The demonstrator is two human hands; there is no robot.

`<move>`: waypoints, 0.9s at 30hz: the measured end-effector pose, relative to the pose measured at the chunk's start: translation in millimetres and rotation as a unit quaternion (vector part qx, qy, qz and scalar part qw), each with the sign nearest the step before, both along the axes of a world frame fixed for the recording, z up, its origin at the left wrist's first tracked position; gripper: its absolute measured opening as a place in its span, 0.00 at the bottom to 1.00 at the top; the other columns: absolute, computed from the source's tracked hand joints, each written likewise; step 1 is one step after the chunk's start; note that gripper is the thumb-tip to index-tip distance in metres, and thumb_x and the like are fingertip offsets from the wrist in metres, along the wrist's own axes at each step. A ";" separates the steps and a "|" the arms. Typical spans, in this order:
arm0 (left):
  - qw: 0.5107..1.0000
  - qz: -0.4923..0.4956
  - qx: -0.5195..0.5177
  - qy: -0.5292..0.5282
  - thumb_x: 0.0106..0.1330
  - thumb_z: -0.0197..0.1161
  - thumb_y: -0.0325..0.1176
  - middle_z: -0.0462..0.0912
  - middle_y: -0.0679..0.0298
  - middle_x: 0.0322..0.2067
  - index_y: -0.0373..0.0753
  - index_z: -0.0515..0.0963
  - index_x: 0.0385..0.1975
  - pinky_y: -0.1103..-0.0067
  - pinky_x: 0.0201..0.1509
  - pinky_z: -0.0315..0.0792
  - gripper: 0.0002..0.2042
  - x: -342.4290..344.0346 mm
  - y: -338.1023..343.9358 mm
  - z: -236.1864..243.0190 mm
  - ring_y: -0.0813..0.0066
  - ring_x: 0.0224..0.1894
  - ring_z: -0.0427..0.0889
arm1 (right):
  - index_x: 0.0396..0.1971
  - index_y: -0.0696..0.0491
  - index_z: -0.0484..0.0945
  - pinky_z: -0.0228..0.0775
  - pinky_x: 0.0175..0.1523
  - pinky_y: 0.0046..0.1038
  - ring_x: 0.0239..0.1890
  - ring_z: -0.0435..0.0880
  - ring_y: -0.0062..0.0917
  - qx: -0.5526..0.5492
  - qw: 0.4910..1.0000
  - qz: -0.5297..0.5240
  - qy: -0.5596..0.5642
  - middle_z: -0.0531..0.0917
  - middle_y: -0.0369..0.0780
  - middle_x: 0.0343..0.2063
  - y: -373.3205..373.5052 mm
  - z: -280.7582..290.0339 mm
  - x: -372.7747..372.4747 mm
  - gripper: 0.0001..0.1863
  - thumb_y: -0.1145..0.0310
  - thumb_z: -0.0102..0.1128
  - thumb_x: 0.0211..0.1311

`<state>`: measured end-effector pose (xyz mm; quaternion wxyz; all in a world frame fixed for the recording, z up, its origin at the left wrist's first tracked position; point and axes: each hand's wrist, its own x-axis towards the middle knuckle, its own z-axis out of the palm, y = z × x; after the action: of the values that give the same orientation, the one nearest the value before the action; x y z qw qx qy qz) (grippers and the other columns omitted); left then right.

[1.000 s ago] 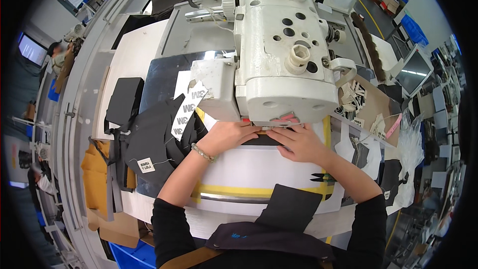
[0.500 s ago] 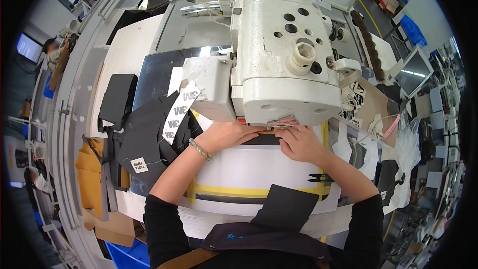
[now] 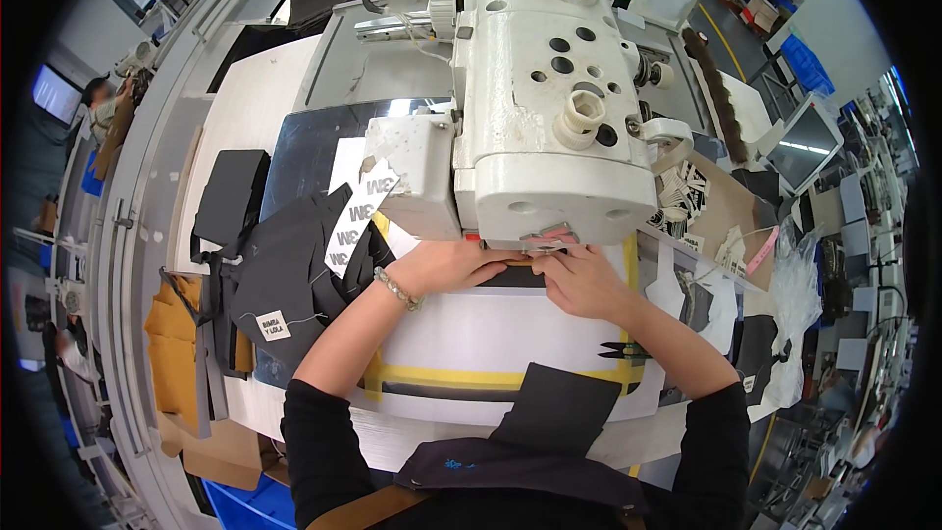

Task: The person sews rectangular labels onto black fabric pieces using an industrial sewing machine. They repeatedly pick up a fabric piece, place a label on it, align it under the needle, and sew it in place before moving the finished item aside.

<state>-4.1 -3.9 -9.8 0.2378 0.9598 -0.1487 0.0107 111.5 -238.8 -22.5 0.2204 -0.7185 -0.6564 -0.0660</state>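
Both my hands meet at the front of a white sewing machine, just under its head. My left hand comes in from the left, wearing a beaded bracelet, its thumb and fingers drawn together and pointing right. My right hand faces it with bent fingers, the thumb near the forefinger. Between the fingertips shows a thin orange-brown edge, above a black band. The machine head and my fingers hide most of what they hold. A small pink-and-metal part sits on the head's front, right above.
Left of my left arm lie dark fabric pieces, a white printed strip and a mustard piece. Dark-handled snips lie beside my right forearm. White labels fill a carton at right. A black panel is near my body.
The whole view has shifted slightly. My right hand sits a little closer to my left hand, its fingers more bent. Both hands stay under the machine head.
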 end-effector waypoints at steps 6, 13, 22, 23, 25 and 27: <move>0.995 0.037 -0.034 -0.087 0.61 0.67 0.38 0.85 0.65 0.34 0.51 0.84 0.45 0.70 0.43 0.77 0.13 -7.1 -3.8 -17.6 0.61 0.36 0.83 | 0.39 0.45 0.74 0.58 0.47 0.37 0.41 0.75 0.23 0.007 0.999 0.000 -0.035 0.82 0.28 0.36 1.7 -0.6 -0.1 0.15 0.73 0.61 0.50; 0.996 0.048 -0.019 -0.079 0.59 0.69 0.38 0.84 0.64 0.39 0.49 0.85 0.42 0.70 0.48 0.76 0.12 -10.1 -4.1 -12.9 0.62 0.42 0.82 | 0.39 0.46 0.73 0.58 0.49 0.37 0.45 0.74 0.23 0.023 0.999 0.007 -0.041 0.82 0.30 0.37 2.8 -1.6 0.4 0.15 0.72 0.61 0.49; 0.998 0.027 -0.009 -0.049 0.59 0.68 0.38 0.82 0.64 0.42 0.52 0.83 0.47 0.68 0.50 0.75 0.15 -3.3 -5.4 -8.6 0.61 0.45 0.81 | 0.39 0.46 0.73 0.59 0.50 0.37 0.47 0.74 0.25 0.019 0.999 0.011 -0.039 0.82 0.32 0.39 3.8 -1.4 1.4 0.14 0.71 0.61 0.50; 0.998 0.028 -0.007 -0.057 0.59 0.68 0.38 0.82 0.64 0.42 0.51 0.84 0.47 0.68 0.50 0.75 0.15 -4.2 -4.7 -8.8 0.61 0.45 0.81 | 0.39 0.46 0.73 0.59 0.50 0.37 0.47 0.74 0.25 0.019 0.999 0.014 -0.035 0.82 0.32 0.39 4.6 -1.0 1.4 0.14 0.71 0.61 0.50; 0.993 0.030 -0.008 -0.110 0.58 0.69 0.37 0.83 0.67 0.40 0.50 0.84 0.45 0.68 0.49 0.74 0.14 -8.2 -0.8 -16.8 0.64 0.44 0.81 | 0.39 0.46 0.74 0.59 0.51 0.38 0.46 0.75 0.25 0.013 0.999 0.010 -0.033 0.82 0.32 0.39 4.1 0.4 1.4 0.14 0.70 0.61 0.51; 0.986 0.047 0.004 -0.159 0.56 0.70 0.36 0.83 0.70 0.39 0.49 0.85 0.43 0.70 0.48 0.72 0.14 -17.7 1.1 -18.0 0.68 0.42 0.81 | 0.39 0.46 0.74 0.59 0.50 0.38 0.45 0.76 0.25 0.010 0.999 0.007 -0.034 0.82 0.32 0.38 3.3 -0.4 0.0 0.13 0.70 0.61 0.51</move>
<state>-21.8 -2.8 -27.8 0.2067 0.9527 -0.1391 0.1739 111.5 -235.5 -22.9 0.2052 -0.7091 -0.6678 -0.0952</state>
